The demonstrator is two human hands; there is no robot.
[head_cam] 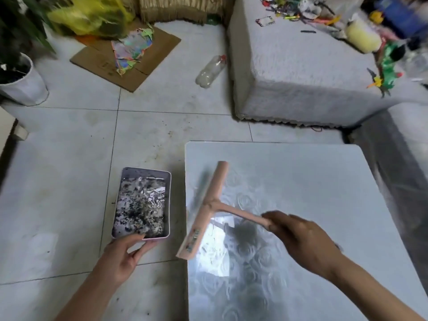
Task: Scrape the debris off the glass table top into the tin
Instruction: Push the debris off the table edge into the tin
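Two bare hands at work above a tiled floor. Grips the near short end of the tin with the left hand: thumb laid over the rim, fingers curled underneath. Holds that tin just left of the glass worktop, a little apart from its left edge, long side roughly parallel to it; cannot tell whether resting on the floor or lifted off it. Inside the tin: crumpled foil and a heap of dark and pale litter.

Wraps the right hand round the end of the handle of a pink T-shaped squeegee, closed tight on it. Blade running along the worktop's left edge, far end over the glass, near end poking just past the edge. Blurred, so cannot tell whether the blade touches the glass. Small label on the near part of the blade head.

Scattered on the glass just right of the blade's near end: dark specks of debris, near the edge facing the tin.

Farther off on the floor: an empty plastic bottle on its side, flattened cardboard under coloured paper scraps, a yellow bag, a white plant pot. Behind the worktop, a seat under a white textured cover, strewn with colourful craft bits.
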